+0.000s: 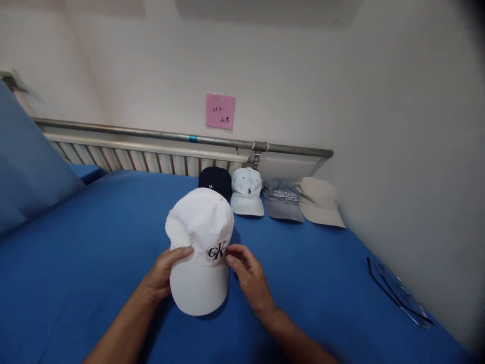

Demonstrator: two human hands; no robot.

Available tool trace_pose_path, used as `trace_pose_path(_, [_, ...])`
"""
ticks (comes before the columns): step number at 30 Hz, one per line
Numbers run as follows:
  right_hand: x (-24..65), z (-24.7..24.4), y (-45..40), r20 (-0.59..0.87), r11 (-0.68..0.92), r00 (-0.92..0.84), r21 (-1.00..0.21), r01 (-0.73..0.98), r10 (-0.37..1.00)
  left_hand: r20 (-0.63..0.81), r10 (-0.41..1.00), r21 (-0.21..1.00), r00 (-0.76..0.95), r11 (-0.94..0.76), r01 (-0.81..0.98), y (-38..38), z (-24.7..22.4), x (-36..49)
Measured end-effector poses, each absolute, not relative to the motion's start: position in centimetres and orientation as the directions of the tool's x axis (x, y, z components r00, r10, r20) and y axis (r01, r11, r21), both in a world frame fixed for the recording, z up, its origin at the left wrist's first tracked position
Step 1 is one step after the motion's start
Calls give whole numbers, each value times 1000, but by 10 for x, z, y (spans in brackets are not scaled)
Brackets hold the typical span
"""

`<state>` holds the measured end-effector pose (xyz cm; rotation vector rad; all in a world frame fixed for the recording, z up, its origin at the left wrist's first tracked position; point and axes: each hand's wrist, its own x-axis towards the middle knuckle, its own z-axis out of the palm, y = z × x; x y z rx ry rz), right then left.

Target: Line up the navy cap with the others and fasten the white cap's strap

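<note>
A white baseball cap [200,227] with dark lettering on its front is held up above the blue bed surface, its brim toward me. My left hand [162,275] grips it at the left side, thumb lying on the front near the brim and the other fingers hidden behind. On the other side, my right hand [248,275] has its thumb and fingertips closed at the cap's right edge beside the lettering. Behind it, in a row, sit a dark navy cap [215,178], a pale blue cap [247,189], a grey cap [282,199] and a beige cap [320,199].
Eyeglasses [401,293] lie on the blue sheet [113,242] at the right, near the wall. Along the back run a metal pipe [151,132] and a radiator [151,161]. A pink note [220,112] is stuck to the wall. Blue cloth [30,167] hangs at the left.
</note>
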<state>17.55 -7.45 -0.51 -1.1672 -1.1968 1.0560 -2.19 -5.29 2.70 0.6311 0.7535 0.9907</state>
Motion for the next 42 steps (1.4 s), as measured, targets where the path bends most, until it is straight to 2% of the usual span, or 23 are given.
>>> trace_pose_path(4, [174,2,-82,238,230,79,-969,92,968,-329,867,720,375,488,-494,-55,27,-14])
trace_pose_path(16, [178,9,-84,462,430,3,-828,361,887,-308,828,709,468,528,-468,-64,24,0])
trace_pose_path(22, [178,9,-83,436,399,0,-823,405,900,-354,824,684,443,551,-478,-61,21,-1])
trace_pose_path(26, [179,10,-81,397,364,-6,-835,413,918,-322,839,698,438,523,-488,-60,20,-1])
trace_pose_path(42, [177,11,-84,494,481,-131,-693,538,859,-318,837,718,445,519,-464,-62,25,0])
